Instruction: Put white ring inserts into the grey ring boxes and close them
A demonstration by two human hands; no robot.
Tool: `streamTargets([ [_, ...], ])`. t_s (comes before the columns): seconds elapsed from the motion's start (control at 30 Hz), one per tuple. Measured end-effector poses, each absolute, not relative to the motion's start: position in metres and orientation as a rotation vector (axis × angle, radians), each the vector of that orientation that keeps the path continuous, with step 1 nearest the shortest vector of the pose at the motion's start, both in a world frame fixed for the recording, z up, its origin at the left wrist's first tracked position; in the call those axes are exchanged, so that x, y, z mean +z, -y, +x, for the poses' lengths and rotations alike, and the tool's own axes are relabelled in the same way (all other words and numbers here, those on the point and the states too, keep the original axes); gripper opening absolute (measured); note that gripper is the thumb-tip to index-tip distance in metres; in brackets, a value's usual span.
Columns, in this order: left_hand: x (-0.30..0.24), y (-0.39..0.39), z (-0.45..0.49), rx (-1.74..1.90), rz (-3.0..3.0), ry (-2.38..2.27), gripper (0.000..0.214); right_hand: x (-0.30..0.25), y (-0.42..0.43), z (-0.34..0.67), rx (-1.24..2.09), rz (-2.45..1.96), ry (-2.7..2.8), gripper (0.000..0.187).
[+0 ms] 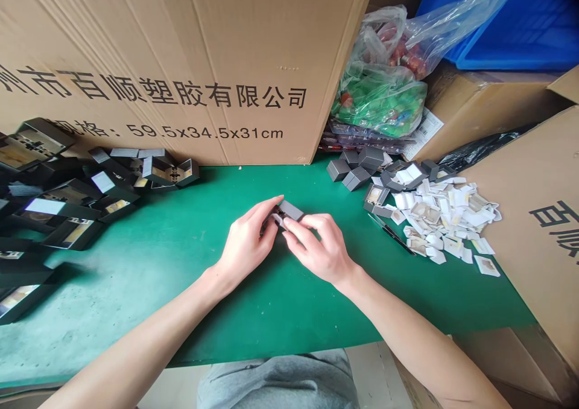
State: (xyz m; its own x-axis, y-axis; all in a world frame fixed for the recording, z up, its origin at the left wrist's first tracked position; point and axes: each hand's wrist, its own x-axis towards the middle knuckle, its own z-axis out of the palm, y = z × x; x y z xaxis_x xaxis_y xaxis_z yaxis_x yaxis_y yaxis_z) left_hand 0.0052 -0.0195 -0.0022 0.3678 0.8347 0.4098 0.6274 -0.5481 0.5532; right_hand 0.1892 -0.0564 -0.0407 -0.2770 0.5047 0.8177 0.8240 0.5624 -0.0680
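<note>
Left hand: (246, 241) palm down, wrist toward 7 o'clock, fingers curled forward around the near side of the small grey box (290, 210).
Right hand: (319, 246) palm down, angled in from 5 o'clock, fingers bent and pinching the box from the right.
Fingers: both sets closed on the box, gripping it; exact fingertip contact partly hidden.
Held item: 1 small grey box, matte, rectangular, held just above the green work mat (280, 315), at the middle of the view, between the hands.
Near item: 1 white paper piece (278, 220) at the box's lower left, partly hidden by fingers.
9 o'clock: open black boxes (58, 211) with gold-toned inserts, roughly a dozen, overlapping, exact count unclear.
1 o'clock: closed grey boxes (357, 169), about 6, clustered at the mat's back edge.
2 to 3 o'clock: 1 loose heap of white paper inserts (446, 219), many, too many to count.
Beside heap: 1 black pen-like tool (391, 234) lying on the mat, kind unclear.
Background: 1 large printed cardboard carton (181, 65) at 11 o'clock, 1 clear plastic bag (380, 77) holding red and green items at 1 o'clock, 1 blue plastic crate (497, 23) at 1 to 2 o'clock.
Below: grey trousers (275, 382) on the person's lap at 6 o'clock.
</note>
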Motion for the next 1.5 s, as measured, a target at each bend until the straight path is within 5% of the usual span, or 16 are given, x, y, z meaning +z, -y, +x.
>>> streamTargets([
  [0.37, -0.014, 0.018, 0.003, 0.809, 2.585, -1.244, 0.041, -0.041, 0.045, 0.187, 0.004, -1.258, 1.888, 0.04],
  [1.5, -0.017, 0.019, 0.003, 0.816, 2.697, -1.205, 0.036, -0.046, 0.047, 0.183, -0.084, -1.352, 1.934, 0.037],
])
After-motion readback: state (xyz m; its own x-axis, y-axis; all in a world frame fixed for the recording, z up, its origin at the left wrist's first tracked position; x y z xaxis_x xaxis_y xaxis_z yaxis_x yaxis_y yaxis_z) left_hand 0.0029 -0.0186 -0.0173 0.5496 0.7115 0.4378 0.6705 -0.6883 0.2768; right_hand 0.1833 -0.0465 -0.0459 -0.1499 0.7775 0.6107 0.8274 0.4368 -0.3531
